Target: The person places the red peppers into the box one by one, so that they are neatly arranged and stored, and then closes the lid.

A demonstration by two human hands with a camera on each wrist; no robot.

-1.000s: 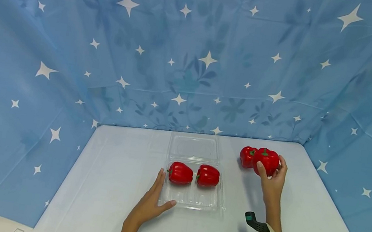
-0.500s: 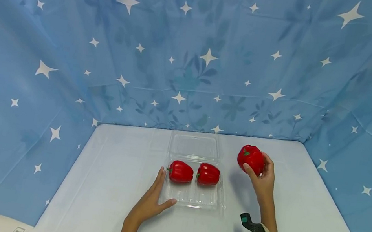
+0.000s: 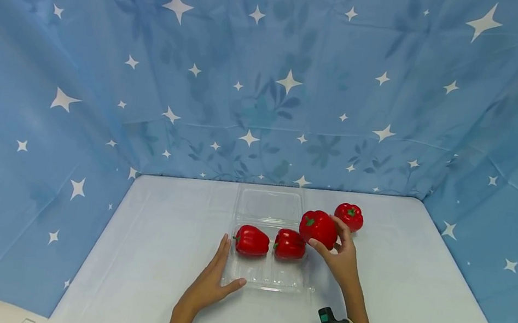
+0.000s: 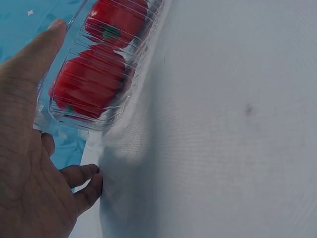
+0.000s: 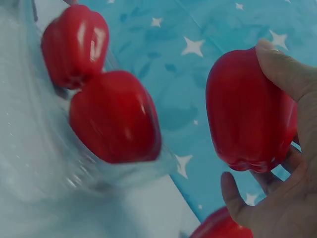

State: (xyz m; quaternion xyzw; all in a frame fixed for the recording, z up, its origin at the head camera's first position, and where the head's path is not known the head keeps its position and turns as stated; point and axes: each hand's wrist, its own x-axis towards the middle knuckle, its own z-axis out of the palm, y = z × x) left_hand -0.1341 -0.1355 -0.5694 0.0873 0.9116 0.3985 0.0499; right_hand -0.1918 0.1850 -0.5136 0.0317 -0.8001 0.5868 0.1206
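My right hand (image 3: 344,257) grips a red bell pepper (image 3: 318,229) with a green stem, above the right edge of an open clear plastic clamshell box (image 3: 250,276). In the right wrist view, thumb and fingers curl round that pepper (image 5: 250,111). Two more red bell peppers, the left one (image 3: 251,241) and the right one (image 3: 289,245), lie side by side in the box's far part. My left hand (image 3: 205,286) is at the box's left near corner, its fingers straight along the side. The left wrist view shows its thumb (image 4: 47,47) against the clear wall.
Another red bell pepper (image 3: 349,217) stands on the white table (image 3: 151,257), behind my right hand. The box's clear lid (image 3: 270,205) lies folded back toward the far edge. A blue curtain with white stars (image 3: 271,75) encloses the back and sides.
My right hand has carried its bell pepper leftward, from beside the standing pepper to the box's right edge. The standing pepper shows again behind it. My left hand has stayed put.
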